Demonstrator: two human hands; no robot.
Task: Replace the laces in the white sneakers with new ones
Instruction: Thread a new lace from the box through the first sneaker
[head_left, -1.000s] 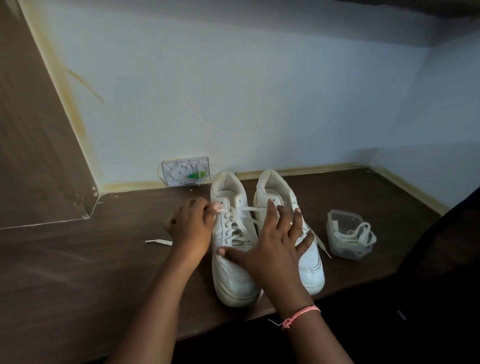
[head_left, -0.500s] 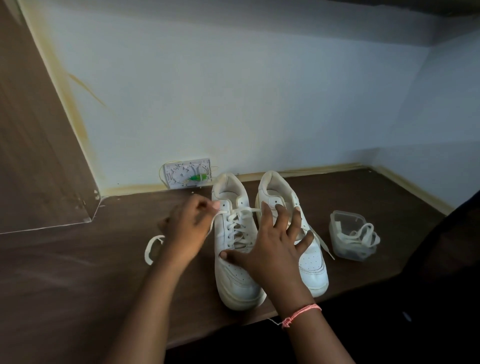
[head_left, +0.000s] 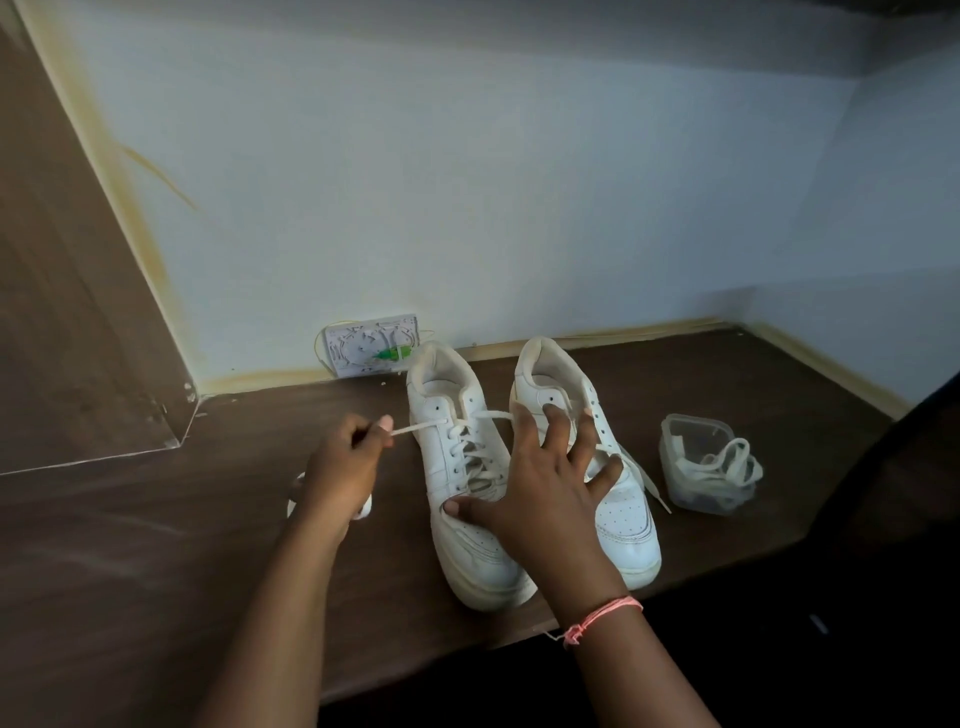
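We see two white sneakers side by side on the tabletop (head_left: 156, 571), heels toward the back edge by the wall, toes toward the front edge. The left sneaker (head_left: 462, 483) has its lace (head_left: 415, 427) drawn out to the left from a top eyelet. Our left hand (head_left: 345, 462) has its grip closed on this lace, pinching it between thumb and finger, and the lace runs taut to the shoe (a loose part of it shows under the hand, on the tabletop). Our right hand (head_left: 540, 493) lies flat with spread, straight fingers over both shoes: the thumb touches the left sneaker, the other fingers rest on the right sneaker (head_left: 623, 519). Near the right edge stands a clear plastic box (head_left: 696, 431) with more laces (head_left: 727, 465) in it.
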